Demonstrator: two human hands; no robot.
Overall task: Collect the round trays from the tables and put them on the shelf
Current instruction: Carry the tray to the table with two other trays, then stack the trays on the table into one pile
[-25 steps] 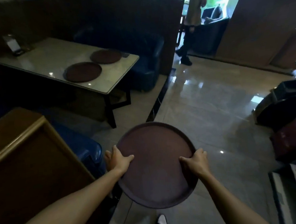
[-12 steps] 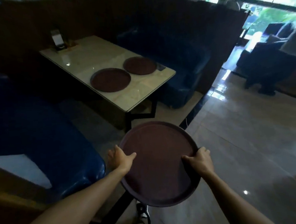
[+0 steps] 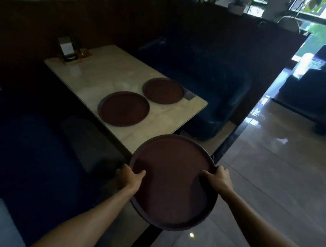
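Note:
I hold a round dark brown tray [image 3: 172, 182] flat in front of me at waist height. My left hand [image 3: 130, 178] grips its left rim and my right hand [image 3: 218, 179] grips its right rim, thumbs on top. Just beyond it stands a pale marble table [image 3: 105, 77]. Two more round brown trays lie on the table's near end: a larger tray [image 3: 123, 108] on the left and a smaller tray [image 3: 163, 90] to its right. No shelf is in view.
Dark blue booth seats flank the table, one at the left [image 3: 25, 152] and one behind on the right [image 3: 214, 92]. A menu stand [image 3: 67, 49] sits at the table's far end. Glossy tiled floor [image 3: 277, 173] spreads to the right, with a dark armchair [image 3: 314, 85] beyond.
The view has swung left and closer to the table; its two trays now lie nearer and more central. My grip on the held tray is unchanged. The standing person has left the view.

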